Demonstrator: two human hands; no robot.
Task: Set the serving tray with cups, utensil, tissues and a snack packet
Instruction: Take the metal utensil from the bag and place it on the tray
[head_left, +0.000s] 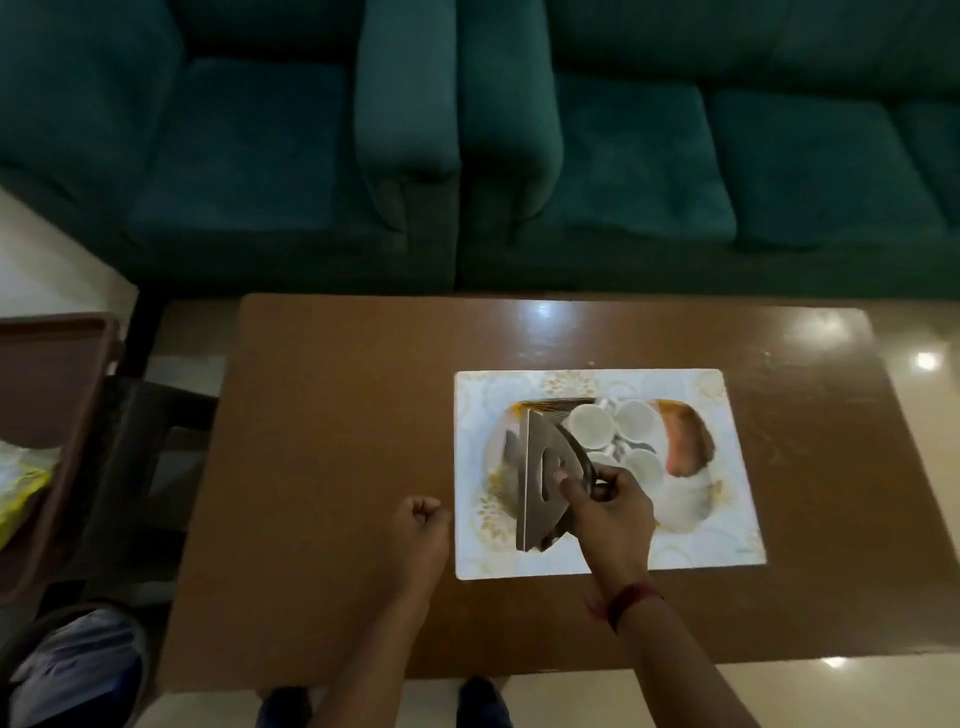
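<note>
A white patterned serving tray (727, 540) lies on the right half of a brown table (332, 415). Several small white cups (636, 420) stand clustered near its middle. On the tray's left part a grey metal, fan-shaped tissue holder (535, 467) stands upright. My right hand (615, 506) grips its curved right side from the near side. Whether tissues are in it I cannot tell. My left hand (422, 525) is a closed fist with nothing in it, just off the tray's left edge, over the table.
Two dark green sofas (623, 171) run along the far side of the table. At the left a dark brown tray (62, 395) holds a yellow and white packet (18, 488). A bin with a plastic bag (78, 665) stands at the lower left.
</note>
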